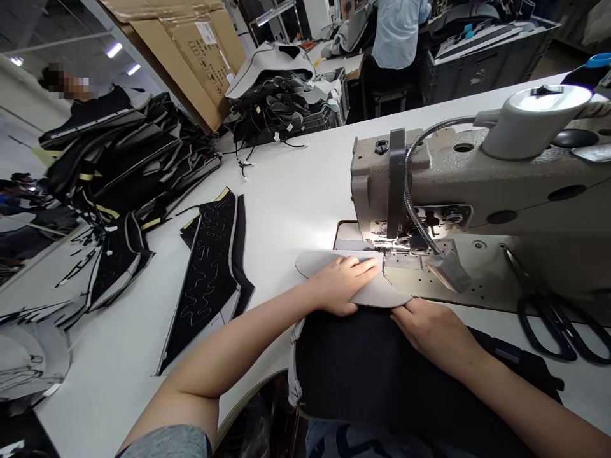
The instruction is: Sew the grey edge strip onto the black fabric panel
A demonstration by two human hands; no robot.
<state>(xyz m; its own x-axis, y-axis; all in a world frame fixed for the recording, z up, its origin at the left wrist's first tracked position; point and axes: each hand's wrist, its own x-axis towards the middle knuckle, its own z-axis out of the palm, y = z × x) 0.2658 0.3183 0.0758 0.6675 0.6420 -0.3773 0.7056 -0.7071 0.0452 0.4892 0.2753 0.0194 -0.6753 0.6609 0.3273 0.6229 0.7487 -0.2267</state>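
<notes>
My left hand (340, 284) lies on a light grey fabric piece (377, 294), its fingers stretched out flat toward the sewing machine's needle area. Its thumb rests by the near edge of the piece. At the right corner of that piece, my right hand (432, 327) pinches the edge between thumb and fingers. The grey fabric is joined or laid against a large black fabric panel (353, 362), which hangs over the table edge onto my lap. Just beyond the left fingertips is the lit foot of the sewing machine (477, 184); the needle itself is hard to make out.
Black-handled scissors (556, 327) lie to the right on the white table (281, 178). Left are a stitched black panel (205, 267) and a tall stack of black pieces (124, 146). Behind stand a cardboard box (191, 57), filled grey crates (470, 76) and a person in a light shirt (397, 32).
</notes>
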